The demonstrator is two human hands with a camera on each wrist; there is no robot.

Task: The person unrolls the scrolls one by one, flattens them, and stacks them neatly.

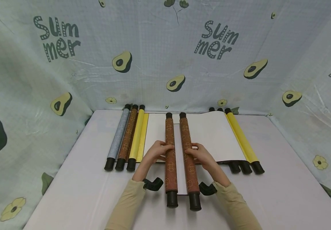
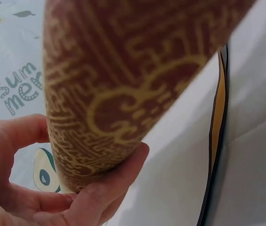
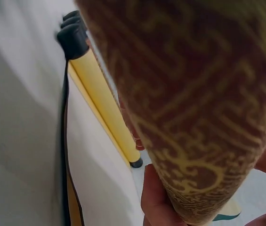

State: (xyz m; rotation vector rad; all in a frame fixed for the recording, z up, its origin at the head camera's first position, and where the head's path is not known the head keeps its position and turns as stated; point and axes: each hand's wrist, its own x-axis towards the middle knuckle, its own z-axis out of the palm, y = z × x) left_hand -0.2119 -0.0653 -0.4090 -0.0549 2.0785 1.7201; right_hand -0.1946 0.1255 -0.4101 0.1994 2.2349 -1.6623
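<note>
Above the table, a brown scroll with a gold pattern is partly unrolled, a narrow white strip [image 1: 180, 159] showing between its two black-ended rollers. My left hand [image 1: 156, 151] grips the left roller [image 1: 170, 153], thumb on one side and fingers curled beneath, as the left wrist view [image 2: 95, 94] confirms. The right roller [image 1: 186, 147] is held by my right hand [image 1: 204, 156] in the same way. Beneath lies a spread scroll with a white sheet [image 1: 214, 137], bordered by yellow rollers, left [image 1: 137, 137] and right [image 1: 241, 137]. The fingers' undersides are hidden in the head view.
To the left, a grey roller [image 1: 118, 137] and a brown roller [image 1: 128, 137] lie beside the yellow one. Further black roller ends [image 1: 234, 166] poke out at the right. The white table [image 1: 76, 191] meets a hanging avocado-print cloth [image 1: 153, 41] at the back and sides.
</note>
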